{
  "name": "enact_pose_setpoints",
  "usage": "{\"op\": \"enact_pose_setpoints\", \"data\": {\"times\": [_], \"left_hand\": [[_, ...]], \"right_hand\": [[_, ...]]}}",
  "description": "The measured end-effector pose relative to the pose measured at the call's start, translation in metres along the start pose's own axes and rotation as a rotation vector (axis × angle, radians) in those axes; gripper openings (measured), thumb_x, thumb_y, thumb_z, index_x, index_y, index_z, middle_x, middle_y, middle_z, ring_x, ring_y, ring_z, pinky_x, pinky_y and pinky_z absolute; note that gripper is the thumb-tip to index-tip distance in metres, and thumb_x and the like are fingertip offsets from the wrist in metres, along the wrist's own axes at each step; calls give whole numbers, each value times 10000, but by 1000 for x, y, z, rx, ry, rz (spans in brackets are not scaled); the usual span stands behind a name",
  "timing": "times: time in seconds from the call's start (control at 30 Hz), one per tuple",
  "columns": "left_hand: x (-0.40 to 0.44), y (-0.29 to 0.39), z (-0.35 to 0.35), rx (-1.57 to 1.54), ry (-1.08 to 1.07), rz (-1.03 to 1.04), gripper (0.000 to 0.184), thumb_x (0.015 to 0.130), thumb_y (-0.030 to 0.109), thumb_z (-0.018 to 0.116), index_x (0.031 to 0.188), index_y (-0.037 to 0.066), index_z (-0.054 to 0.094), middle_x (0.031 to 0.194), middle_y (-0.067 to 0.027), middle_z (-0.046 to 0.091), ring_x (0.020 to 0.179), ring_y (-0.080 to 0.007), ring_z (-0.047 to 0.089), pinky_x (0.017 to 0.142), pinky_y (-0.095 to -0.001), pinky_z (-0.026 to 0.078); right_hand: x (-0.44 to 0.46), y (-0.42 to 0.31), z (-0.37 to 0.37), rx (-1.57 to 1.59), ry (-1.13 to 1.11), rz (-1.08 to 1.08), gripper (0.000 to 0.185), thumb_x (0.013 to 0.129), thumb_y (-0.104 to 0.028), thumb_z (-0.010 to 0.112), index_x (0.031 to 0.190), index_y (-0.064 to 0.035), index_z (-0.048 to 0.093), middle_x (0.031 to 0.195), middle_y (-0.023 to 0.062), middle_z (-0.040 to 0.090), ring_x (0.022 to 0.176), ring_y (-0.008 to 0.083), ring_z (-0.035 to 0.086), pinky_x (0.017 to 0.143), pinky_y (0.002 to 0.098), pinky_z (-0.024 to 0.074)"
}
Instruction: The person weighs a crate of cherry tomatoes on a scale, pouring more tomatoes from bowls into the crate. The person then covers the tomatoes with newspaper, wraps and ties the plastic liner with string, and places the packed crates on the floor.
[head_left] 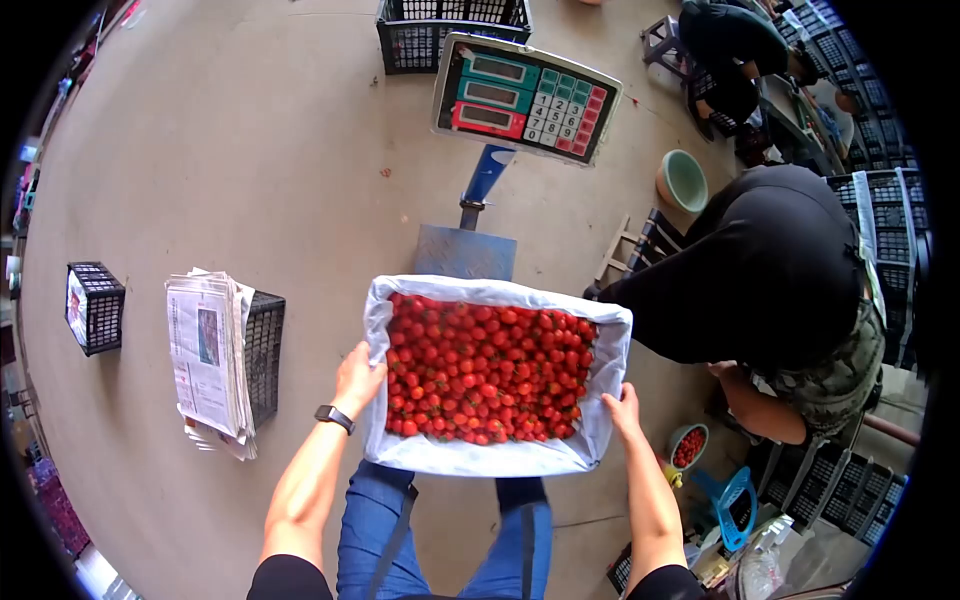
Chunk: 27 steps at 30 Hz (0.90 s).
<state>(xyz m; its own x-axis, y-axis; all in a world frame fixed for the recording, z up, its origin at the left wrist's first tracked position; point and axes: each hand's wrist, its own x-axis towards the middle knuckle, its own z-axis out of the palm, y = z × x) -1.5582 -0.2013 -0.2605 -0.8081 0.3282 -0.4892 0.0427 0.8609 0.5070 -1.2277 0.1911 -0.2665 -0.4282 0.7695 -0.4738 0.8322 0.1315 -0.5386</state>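
Note:
Between my two hands is a crate [490,458] lined with white paper or cloth, held level in front of my legs. Small red cherry tomatoes [485,370] fill it. My left hand [360,380], with a dark watch on the wrist, grips the crate's left side. On the opposite side my right hand [622,408] holds the rim near the lower right corner. Just beyond the crate stands a platform scale; its metal plate [466,252] is partly hidden by the crate, and its keypad display [528,98] rises above.
Newspapers [210,355] lie stacked on a black crate [266,355] at left, near a smaller black crate [97,308]. Another black crate [455,40] stands behind the scale. A person in black [770,260] bends close on the right, by a green basin [683,181] and a tomato bucket [688,447].

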Motion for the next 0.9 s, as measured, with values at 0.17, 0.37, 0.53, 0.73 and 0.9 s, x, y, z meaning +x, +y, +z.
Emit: {"op": "enact_pose_setpoints", "data": {"times": [0.17,0.37,0.53,0.73,0.9], "left_hand": [[92,-32,-20,42,84,74,278,679,169,571,870,-6,469,838,-229,568,825,-388,550,716,-443,438],[193,-50,-19,196,166,127,295,718,193,551,934,14,456,862,-211,569,837,-375,552,717,-432,431],[195,-52,-25,157,81,102,295,715,184,541,925,2,443,848,-223,561,847,-382,549,735,-434,427],[188,-44,-25,167,29,78,293,727,170,527,951,0,447,877,-220,565,865,-372,546,752,-426,425],[194,-42,-31,108,13,133,303,763,170,536,1004,7,452,909,-202,564,879,-355,547,777,-410,427]], "right_hand": [[60,-47,70,103,-63,-91,273,698,-140,640,877,-21,472,767,63,542,702,143,513,649,289,441],[120,-78,122,-30,-76,-124,309,736,-201,638,906,-13,461,781,120,564,722,190,549,672,317,442],[117,-109,108,-83,-113,-115,299,738,-203,644,887,-12,469,785,129,570,732,223,561,682,333,443],[108,-100,109,-91,-59,-37,279,734,-156,618,916,-12,463,859,158,578,820,259,575,732,349,437],[113,-98,119,-80,-19,-15,299,747,-200,621,938,-20,478,898,151,577,848,256,569,737,350,435]]}}
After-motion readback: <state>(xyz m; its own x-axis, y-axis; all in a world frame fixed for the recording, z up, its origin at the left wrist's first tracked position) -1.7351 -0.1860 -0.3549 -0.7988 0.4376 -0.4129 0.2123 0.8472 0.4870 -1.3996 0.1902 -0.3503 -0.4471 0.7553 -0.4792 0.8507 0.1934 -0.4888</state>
